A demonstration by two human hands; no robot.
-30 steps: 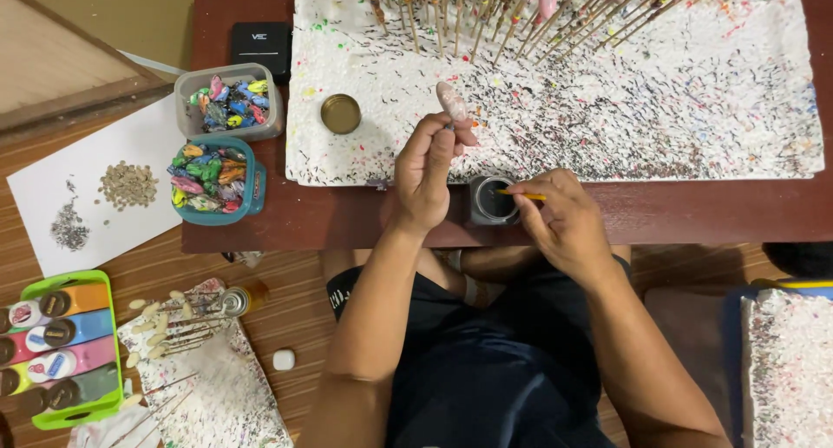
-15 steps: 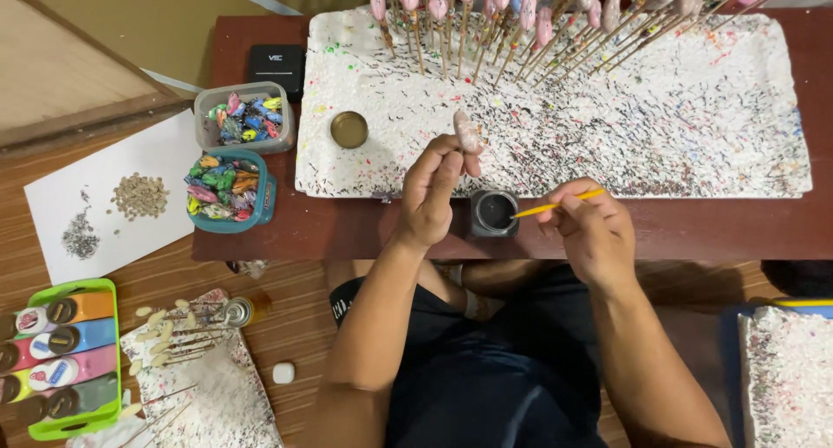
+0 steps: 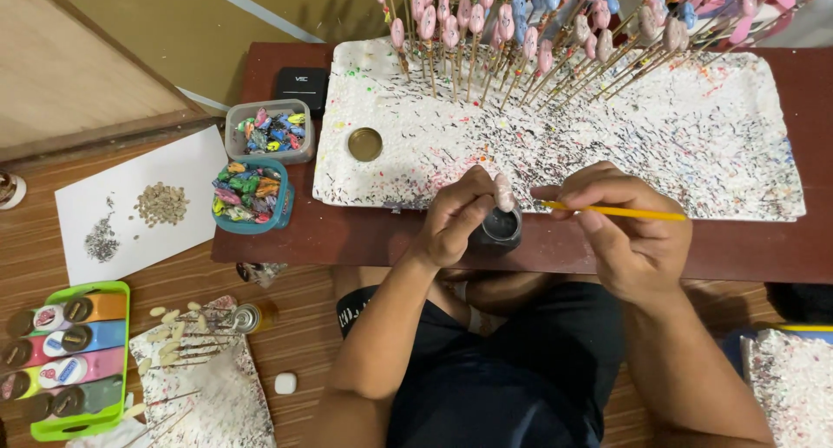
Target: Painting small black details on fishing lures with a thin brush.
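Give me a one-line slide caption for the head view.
Left hand holds a small pale piece over a dark paint pot; right hand holds a yellow brush.

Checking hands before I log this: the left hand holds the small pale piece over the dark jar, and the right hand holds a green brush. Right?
Not quite. In the head view the brush in the right hand is yellow, not green. The rest stands: the left hand holds the small pale piece over the dark jar.

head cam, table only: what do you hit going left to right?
Clear tub of painted pieces → gold lid → left hand → pale piece on a stick → right hand holding a yellow brush.
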